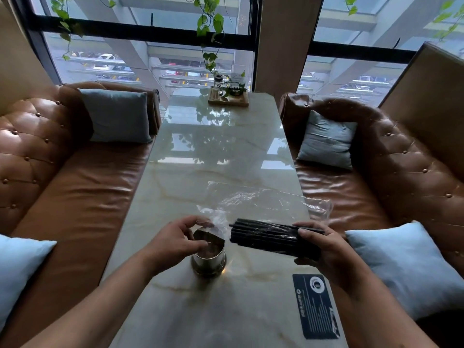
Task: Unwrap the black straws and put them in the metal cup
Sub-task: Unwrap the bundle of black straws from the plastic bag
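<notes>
- Near right: a black rectangular printed card lies flat on the glossy pale marble table.
- Left hand: fingers and thumb are curled over the rim of the round polished metal cup, which stands upright at near centre. A scrap of clear film sits at the fingertips; whether it is pinched cannot be told.
- Right hand: fingers and thumb are clamped round the right end of the bundle of thin black plastic straws. The bundle is held roughly level, just right of the cup, with its free end toward the cup mouth.
- Handling: the straws are probably light, stiff and smooth. A loose bundle is likely to fan out or slide. Encircle it fully, nearer mid-length, before tipping it upright. A sheen suggests film may remain on it; unconfirmed.
- Just beyond: a crumpled clear plastic wrapper lies on the table.
- Far end: a small wooden tray.
- Both sides: brown buttoned leather sofas.
</notes>
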The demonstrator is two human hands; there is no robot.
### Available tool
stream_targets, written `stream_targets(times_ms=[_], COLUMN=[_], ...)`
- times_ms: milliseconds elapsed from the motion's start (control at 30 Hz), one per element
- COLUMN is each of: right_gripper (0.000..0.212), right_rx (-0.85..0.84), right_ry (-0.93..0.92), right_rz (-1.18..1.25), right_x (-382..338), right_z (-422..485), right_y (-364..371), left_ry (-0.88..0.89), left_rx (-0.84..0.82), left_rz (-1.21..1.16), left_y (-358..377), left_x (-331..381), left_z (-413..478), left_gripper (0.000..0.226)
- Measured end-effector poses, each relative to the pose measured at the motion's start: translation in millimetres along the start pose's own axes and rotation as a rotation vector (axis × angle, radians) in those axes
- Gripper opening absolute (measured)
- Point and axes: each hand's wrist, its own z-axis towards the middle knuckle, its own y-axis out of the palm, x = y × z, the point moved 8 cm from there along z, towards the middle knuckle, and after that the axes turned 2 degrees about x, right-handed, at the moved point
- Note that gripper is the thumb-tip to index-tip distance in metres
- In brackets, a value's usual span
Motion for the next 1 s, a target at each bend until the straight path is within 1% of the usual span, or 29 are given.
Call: stream_targets(times_ms=[67,100,167,267,300,333,367,400,433,467,500,533,567,667,733,833,1000], right_gripper=[0.032,0.031,0.026,0.023,0.025,0.029,0.031,0.031,0.030,0.029,0.029,0.029,0.026,0.015,0.014,0.013,0.013], right_rx=[-0.011,-0.016,-0.014,-0.022,-0.029,-0.033,-0.037,-0.041,-0.045,-0.048,-0.049,-0.045,-0.039,-0.021,-0.006,0.016,0.023], right_ry=[0.025,0.029,0.020,0.002,-0.006,-0.017,-0.029,-0.041,-0.052,-0.062,-0.072,-0.083,-0.093,-0.119,-0.128,-0.122,-0.102], right_rz=[0.025,0.037,0.062,0.074,0.062,0.043,0.021,-0.001,-0.023,-0.046,-0.072,-0.100,-0.123,-0.171,-0.197,-0.205,-0.211], right_x=[2.7,3.1,2.7,-1.7,-3.8,-6.1,-8.6,-11.0,-13.0,-15.0,-17.0,-18.9,-20.7,-25.2,-26.9,-28.6,-25.9], right_z=[-0.9,-1.2,-0.5,0.6,1.0,1.4,1.5,1.7,1.6,1.7,1.6,1.8,2.2,3.9,6.0,9.3,13.4], right_y=[-1.5,-1.7,-2.5,-1.2,-0.1,0.8,1.8,3.4,5.5,8.3,11.6,14.8,17.9,24.1,25.9,25.9,20.5], left_ry=[0.173,0.213,0.238,0.171,0.130,0.075,0.008,-0.051,-0.086,-0.099,-0.108,-0.115,-0.120,-0.172,-0.207,-0.209,-0.199], left_rx=[0.054,0.046,0.003,-0.074,-0.104,-0.128,-0.126,-0.081,-0.006,0.069,0.124,0.147,0.144,0.138,0.178,0.217,0.181], left_rz=[0.156,0.193,0.218,0.212,0.232,0.222,0.159,0.052,-0.065,-0.163,-0.211,-0.210,-0.185,-0.099,-0.047,-0.036,-0.050], left_y=[-1.1,2.3,8.3,7.2,5.5,3.8,0.5,-4.4,-10.0,-15.3,-18.7,-18.7,-16.7,-9.5,-8.8,-8.8,-11.8], left_x=[16.7,22.3,25.7,22.6,21.0,17.7,13.4,9.9,7.2,4.9,3.3,2.2,1.4,-6.7,-10.8,-14.1,-18.7], left_z=[0.5,0.9,2.9,6.3,6.7,7.2,8.4,12.3,17.6,22.8,27.1,30.1,32.8,39.0,41.6,44.2,41.8], left_gripper=[0.042,0.037,0.024,0.016,0.017,0.027,0.037,0.041,0.039,0.030,0.019,0.010,0.005,0.010,0.013,0.003,0.007])
